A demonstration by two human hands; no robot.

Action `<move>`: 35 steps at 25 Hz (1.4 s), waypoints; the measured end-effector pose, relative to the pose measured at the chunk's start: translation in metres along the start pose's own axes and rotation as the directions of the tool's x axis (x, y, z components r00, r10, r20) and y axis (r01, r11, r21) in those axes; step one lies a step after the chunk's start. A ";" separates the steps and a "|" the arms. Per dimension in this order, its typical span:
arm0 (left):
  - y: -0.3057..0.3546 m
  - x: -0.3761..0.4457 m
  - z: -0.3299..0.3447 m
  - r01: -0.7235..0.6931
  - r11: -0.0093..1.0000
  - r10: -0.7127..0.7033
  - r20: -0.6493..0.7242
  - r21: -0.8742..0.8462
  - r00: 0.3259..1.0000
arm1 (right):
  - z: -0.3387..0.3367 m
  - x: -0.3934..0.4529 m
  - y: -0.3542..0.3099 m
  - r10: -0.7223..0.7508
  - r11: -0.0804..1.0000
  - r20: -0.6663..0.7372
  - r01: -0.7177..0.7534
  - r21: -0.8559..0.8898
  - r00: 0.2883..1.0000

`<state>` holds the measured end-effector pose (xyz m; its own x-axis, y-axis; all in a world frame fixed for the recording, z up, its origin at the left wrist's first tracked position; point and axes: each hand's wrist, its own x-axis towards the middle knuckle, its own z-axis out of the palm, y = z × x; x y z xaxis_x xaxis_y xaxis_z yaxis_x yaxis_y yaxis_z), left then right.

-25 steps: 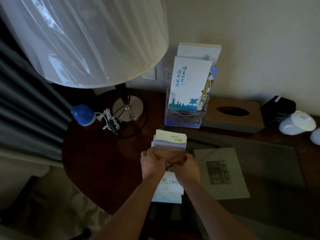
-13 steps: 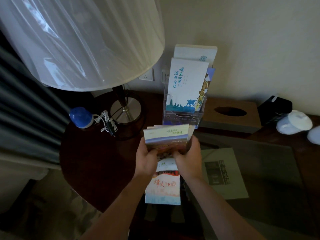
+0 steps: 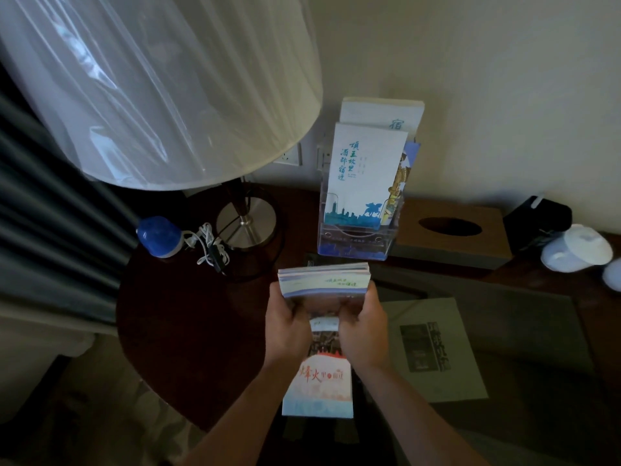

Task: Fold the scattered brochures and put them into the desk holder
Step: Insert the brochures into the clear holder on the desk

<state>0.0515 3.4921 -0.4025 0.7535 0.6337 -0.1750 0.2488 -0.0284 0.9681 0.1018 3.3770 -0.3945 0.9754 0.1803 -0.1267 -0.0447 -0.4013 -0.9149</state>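
Note:
I hold a folded stack of brochures (image 3: 324, 280) upright above the dark table, just in front of the clear desk holder (image 3: 354, 242). My left hand (image 3: 289, 322) grips its left side and my right hand (image 3: 363, 322) grips its right side. The holder stands against the wall with a white-and-blue brochure (image 3: 364, 178) in front and others behind it. One more brochure with red lettering (image 3: 319, 386) lies flat on the table under my wrists.
A lamp with a big white shade (image 3: 158, 85) and metal base (image 3: 247, 220) stands at left, with a blue gadget (image 3: 158, 235) and white cord beside it. A tissue box (image 3: 450, 232), a white cup (image 3: 576, 248) and a grey booklet (image 3: 433, 351) are at right.
Both hands lifted the brochure stack off the table and carried it up toward the holder, uncovering the red-lettered brochure beneath.

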 end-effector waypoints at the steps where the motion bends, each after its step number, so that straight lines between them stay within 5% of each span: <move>1: -0.003 0.001 -0.001 -0.004 1.000 0.004 0.010 0.028 1.000 | 0.000 0.001 0.002 -0.007 1.000 0.002 0.007 -0.019 1.000; 4: -0.007 0.007 -0.002 0.016 0.992 -0.022 0.047 0.128 0.999 | -0.001 0.002 0.006 -0.012 0.997 0.041 0.015 -0.073 0.999; 15: 0.112 0.110 0.052 -0.422 0.826 0.398 0.142 0.374 0.906 | -0.080 0.135 -0.081 -0.287 0.933 -0.077 0.261 -0.247 0.955; 20: 0.127 0.147 0.089 -0.406 0.807 0.407 0.092 0.429 0.909 | -0.081 0.185 -0.087 -0.257 0.920 -0.154 0.193 -0.341 0.954; 32: 0.060 0.161 0.082 -0.290 0.824 0.229 0.182 0.487 0.956 | -0.054 0.194 -0.028 -0.070 0.806 -0.020 0.045 -0.590 0.997; 35: 0.065 0.164 0.085 -0.311 0.792 0.295 0.116 0.526 0.948 | -0.054 0.194 -0.024 -0.039 0.836 -0.012 0.026 -0.547 0.999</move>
<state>0.2433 3.5283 -0.3839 0.8587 0.5028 0.0993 0.2825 -0.6260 0.7268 0.3040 3.3727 -0.3767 0.9790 0.1845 -0.0864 0.1057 -0.8227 -0.5586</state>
